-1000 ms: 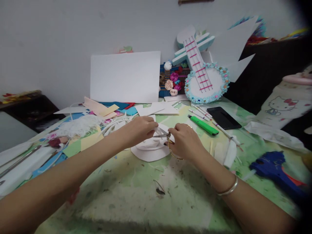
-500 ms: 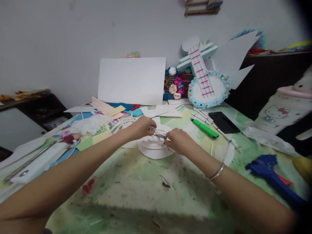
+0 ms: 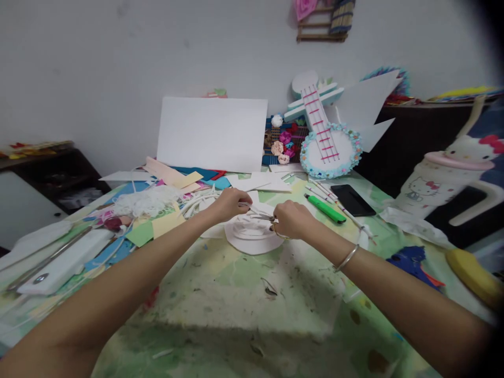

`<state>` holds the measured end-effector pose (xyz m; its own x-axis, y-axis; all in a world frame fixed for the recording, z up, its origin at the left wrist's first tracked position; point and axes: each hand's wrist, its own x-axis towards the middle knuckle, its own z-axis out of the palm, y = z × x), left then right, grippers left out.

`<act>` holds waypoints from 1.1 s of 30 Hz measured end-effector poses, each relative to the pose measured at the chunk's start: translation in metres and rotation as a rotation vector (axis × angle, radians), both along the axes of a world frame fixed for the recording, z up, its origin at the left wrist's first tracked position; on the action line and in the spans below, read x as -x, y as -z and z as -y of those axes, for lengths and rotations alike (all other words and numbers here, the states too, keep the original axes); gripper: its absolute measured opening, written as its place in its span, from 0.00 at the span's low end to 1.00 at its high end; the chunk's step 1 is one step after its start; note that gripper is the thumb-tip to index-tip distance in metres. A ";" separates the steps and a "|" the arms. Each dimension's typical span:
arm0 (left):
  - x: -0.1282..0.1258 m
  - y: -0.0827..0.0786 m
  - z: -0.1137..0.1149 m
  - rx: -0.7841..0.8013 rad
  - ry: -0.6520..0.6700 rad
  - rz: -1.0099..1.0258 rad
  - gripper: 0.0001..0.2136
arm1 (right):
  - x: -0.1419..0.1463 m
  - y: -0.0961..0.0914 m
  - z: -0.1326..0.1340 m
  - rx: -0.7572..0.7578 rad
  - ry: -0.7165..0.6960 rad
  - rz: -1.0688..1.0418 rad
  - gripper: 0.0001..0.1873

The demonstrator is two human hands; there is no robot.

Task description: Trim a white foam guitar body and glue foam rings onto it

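My right hand point(image 3: 293, 219) is closed around the gold handles of a small pair of scissors point(image 3: 266, 218), whose blades point left. My left hand point(image 3: 233, 203) is pinched on a thin white strip point(image 3: 244, 205) just left of the blade tips; its far end is hard to make out. Beneath both hands lies a round white disc point(image 3: 254, 245), with smaller white pieces stacked or curled on top of it. The hands are a short way apart above this disc.
A green cutter point(image 3: 325, 209) and black phone point(image 3: 353, 200) lie to the right, before a white cup point(image 3: 435, 181). A blue glue gun point(image 3: 407, 261) is nearer. White board point(image 3: 212, 134) and flower-trimmed instrument model point(image 3: 331, 149) stand behind. Paper scraps point(image 3: 163, 220) cover the left.
My right hand and the scissors have shifted slightly right, away from my left hand, so the gap between them is wider. The view has tilted up and turned a little right.
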<state>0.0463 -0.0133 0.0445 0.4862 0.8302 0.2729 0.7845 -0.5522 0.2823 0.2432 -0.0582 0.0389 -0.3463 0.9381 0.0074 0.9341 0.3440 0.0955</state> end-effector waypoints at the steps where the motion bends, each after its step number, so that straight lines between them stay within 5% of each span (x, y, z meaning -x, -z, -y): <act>1: 0.003 0.000 0.000 0.002 -0.014 0.025 0.09 | -0.003 -0.002 0.001 -0.009 0.011 0.008 0.17; 9: 0.001 0.000 0.000 -0.054 0.006 -0.058 0.07 | -0.004 -0.018 0.006 -0.098 -0.041 0.069 0.19; 24: -0.033 0.007 0.006 -0.049 0.040 -0.141 0.09 | 0.020 -0.002 -0.003 -0.168 0.012 0.026 0.20; 33: -0.029 0.006 0.002 -0.039 0.129 -0.228 0.09 | 0.027 -0.005 -0.004 -0.044 -0.049 0.070 0.16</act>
<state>0.0751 -0.0149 0.0387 0.6399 0.7483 0.1750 0.7478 -0.6588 0.0825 0.2158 -0.0545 0.0443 -0.3927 0.9194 0.0221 0.9068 0.3830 0.1763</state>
